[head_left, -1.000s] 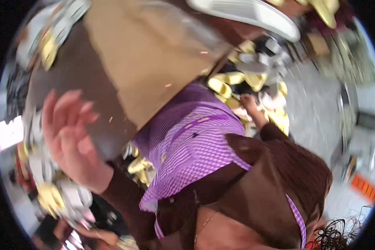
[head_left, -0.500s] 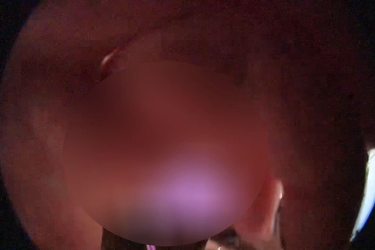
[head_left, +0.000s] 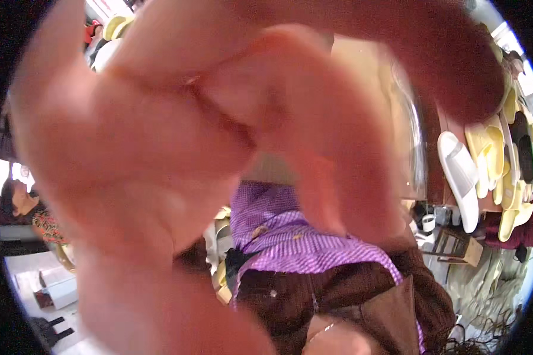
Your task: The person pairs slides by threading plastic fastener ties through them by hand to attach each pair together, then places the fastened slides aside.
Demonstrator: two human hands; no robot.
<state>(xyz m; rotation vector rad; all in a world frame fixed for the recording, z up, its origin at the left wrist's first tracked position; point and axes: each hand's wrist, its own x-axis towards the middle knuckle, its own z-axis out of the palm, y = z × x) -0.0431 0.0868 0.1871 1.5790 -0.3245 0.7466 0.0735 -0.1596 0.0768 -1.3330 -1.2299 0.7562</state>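
Note:
My left hand point(head_left: 118, 142) fills most of the head view, very close to the camera and blurred. Its palm side shows, and the fingers are spread and bent toward the right. I see nothing held in it. Below and behind the fingers is my own body, in a brown cardigan point(head_left: 290, 290) and a purple checked apron point(head_left: 272, 222). My right hand does not show. A beige work surface point(head_left: 364, 71) is partly visible past the fingers, with shiny clear plastic point(head_left: 417, 142) along its right side.
On the right, a white slide sandal point(head_left: 459, 177) lies beside several yellow sandals point(head_left: 485, 151) on a reddish-brown surface. Lower right stands a wooden stool point(head_left: 463, 251). A person in patterned clothing point(head_left: 48, 225) is at far left, above a white box point(head_left: 59, 289).
The view was dark red and almost wholly covered. Now it is bright, and the hand stands farther off, showing my clothing, the sandals and the room around its fingers.

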